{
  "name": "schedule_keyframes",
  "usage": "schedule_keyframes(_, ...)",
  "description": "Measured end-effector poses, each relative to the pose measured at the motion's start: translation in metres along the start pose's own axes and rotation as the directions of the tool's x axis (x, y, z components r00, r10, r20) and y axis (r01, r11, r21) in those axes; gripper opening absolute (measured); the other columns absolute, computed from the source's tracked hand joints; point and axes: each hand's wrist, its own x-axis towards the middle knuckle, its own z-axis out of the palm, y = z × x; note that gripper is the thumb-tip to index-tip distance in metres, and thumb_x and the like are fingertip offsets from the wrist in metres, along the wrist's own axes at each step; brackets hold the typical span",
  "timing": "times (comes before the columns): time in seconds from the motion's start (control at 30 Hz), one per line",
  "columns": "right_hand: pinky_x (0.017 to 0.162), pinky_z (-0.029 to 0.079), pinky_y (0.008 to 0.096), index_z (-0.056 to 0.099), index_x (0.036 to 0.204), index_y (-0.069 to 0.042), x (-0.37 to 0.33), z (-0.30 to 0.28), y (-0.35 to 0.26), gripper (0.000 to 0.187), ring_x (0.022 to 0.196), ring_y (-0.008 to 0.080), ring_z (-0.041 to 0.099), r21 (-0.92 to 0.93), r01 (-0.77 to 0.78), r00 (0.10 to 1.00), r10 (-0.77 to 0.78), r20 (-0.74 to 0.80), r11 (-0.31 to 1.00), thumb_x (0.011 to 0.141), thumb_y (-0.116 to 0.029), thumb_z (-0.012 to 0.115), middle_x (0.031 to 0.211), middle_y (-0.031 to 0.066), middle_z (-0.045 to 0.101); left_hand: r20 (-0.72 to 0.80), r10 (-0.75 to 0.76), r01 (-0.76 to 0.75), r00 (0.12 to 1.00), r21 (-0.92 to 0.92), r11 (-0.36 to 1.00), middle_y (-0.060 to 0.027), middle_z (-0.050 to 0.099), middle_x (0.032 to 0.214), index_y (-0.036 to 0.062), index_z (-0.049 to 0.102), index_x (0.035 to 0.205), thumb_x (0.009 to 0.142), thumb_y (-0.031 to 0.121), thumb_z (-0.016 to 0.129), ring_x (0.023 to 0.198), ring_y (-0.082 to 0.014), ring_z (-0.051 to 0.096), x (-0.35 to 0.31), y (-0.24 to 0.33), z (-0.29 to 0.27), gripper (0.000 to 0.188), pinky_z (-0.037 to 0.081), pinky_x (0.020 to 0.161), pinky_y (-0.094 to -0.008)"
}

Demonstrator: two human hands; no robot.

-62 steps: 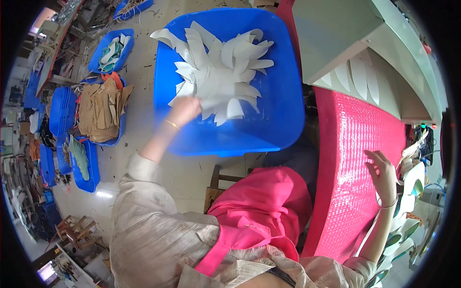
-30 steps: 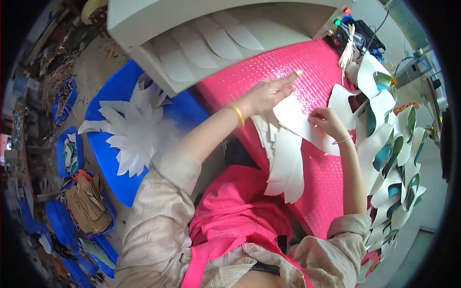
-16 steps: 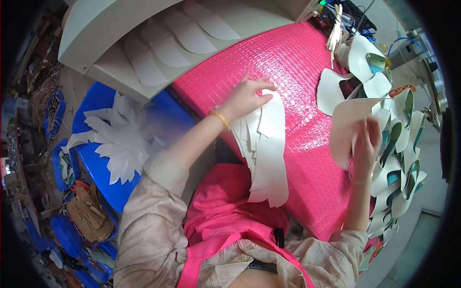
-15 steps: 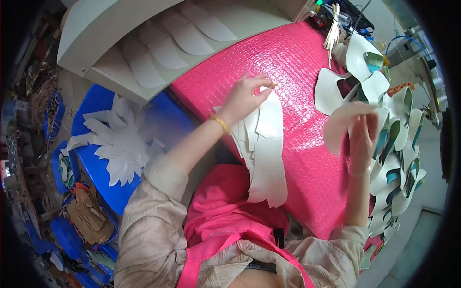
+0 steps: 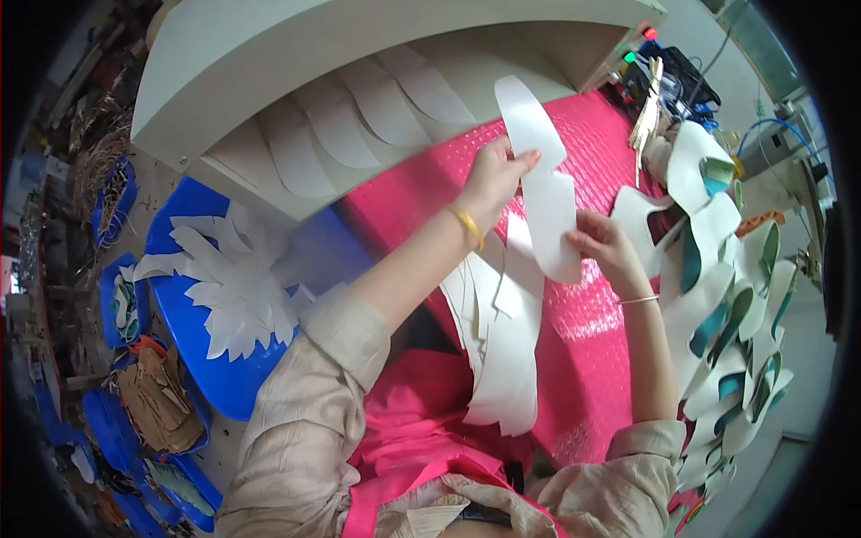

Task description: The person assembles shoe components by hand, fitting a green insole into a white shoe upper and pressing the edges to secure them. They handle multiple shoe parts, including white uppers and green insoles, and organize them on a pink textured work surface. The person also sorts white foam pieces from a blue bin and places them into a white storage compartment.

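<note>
A long white shoe-upper-like cutout [image 5: 545, 193], rounded at both ends with a notch in one side, is raised over the pink surface. My left hand [image 5: 498, 175] pinches it at the upper left edge, a gold bangle on that wrist. With thumb and fingers, my right hand [image 5: 610, 249] grips its lower right edge. Below it, a stack of similar white pieces [image 5: 507, 359] lies overlapped on the near edge of the pink surface and my lap.
Flat white pieces [image 5: 390, 108] lie in a row inside the pale machine opening [image 5: 502, 67]. A blue tub [image 5: 224, 390] at left holds white cutouts [image 5: 238, 291]. Curled white pieces with green undersides [image 5: 717, 296] heap at right. The pink padded cover [image 5: 592, 377] spans the middle.
My right hand has brought the white cutout leftward from the right side, and my left hand has closed on its upper edge. The view has shifted slightly.
</note>
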Motion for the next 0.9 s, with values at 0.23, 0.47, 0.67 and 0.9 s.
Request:
schedule_keyframes(0.23, 0.068, 0.044, 0.0211, 0.057, 0.111, 0.004, 0.211, 0.024, -0.014, 0.036, 0.078, 0.0055, 0.053, 0.067, 0.319, 0.930, -0.298, -0.217, 0.945, 0.081, -0.015, 0.060, 0.090, 0.0030, 0.061, -0.351, 0.077, -0.161, 0.933, -0.217, 0.963, -0.0085, 0.056, 0.110, 0.0010, 0.049, 0.117, 0.087, 0.028, 0.053, 0.087, -0.0182, 0.057, 0.132, 0.045, -0.075, 0.041, 0.045, 0.078, -0.0302)
schedule_keyframes(0.47, 0.070, 0.047, 0.0259, 0.059, 0.108, 0.003, 0.338, 0.017, 0.014, 0.034, 0.079, 0.0115, 0.059, -0.353, 0.310, 0.923, -0.368, -0.110, 0.883, 0.078, -0.012, 0.060, 0.091, 0.0085, 0.065, 0.061, 0.538, -0.369, 0.841, 0.791, 0.487, -0.0176, 0.049, 0.118, -0.0030, 0.045, 0.120, 0.078, 0.013, 0.052, 0.110, -0.0259, 0.044, 0.049, 0.058, -0.078, 0.045, 0.034, 0.094, -0.0343)
schedule_keyframes(0.67, 0.072, 0.050, 0.0311, 0.066, 0.100, -0.008, 0.282, 0.049, -0.046, 0.029, 0.082, 0.0233, 0.064, -0.641, 0.111, 0.904, -0.345, -0.253, 0.760, 0.074, -0.018, 0.062, 0.094, 0.0179, 0.064, 0.203, 0.757, 0.058, 0.621, 0.951, -0.302, -0.0201, 0.049, 0.119, -0.0018, 0.051, 0.116, 0.083, 0.013, 0.045, 0.115, -0.0326, 0.043, 0.099, 0.013, -0.109, 0.037, 0.032, 0.098, -0.0431)
schedule_keyframes(0.9, 0.072, 0.050, 0.0367, 0.069, 0.090, -0.011, 0.288, 0.054, -0.027, 0.026, 0.078, 0.0310, 0.061, -0.831, 0.177, 0.782, -0.588, -0.206, 0.527, 0.069, -0.024, 0.061, 0.085, 0.0182, 0.062, 0.002, 0.190, 0.022, 0.982, 0.992, -0.125, -0.0154, 0.049, 0.124, 0.0056, 0.058, 0.111, 0.081, 0.003, 0.045, 0.111, -0.0326, 0.048, 0.110, 0.037, -0.105, 0.033, 0.041, 0.092, -0.0381)
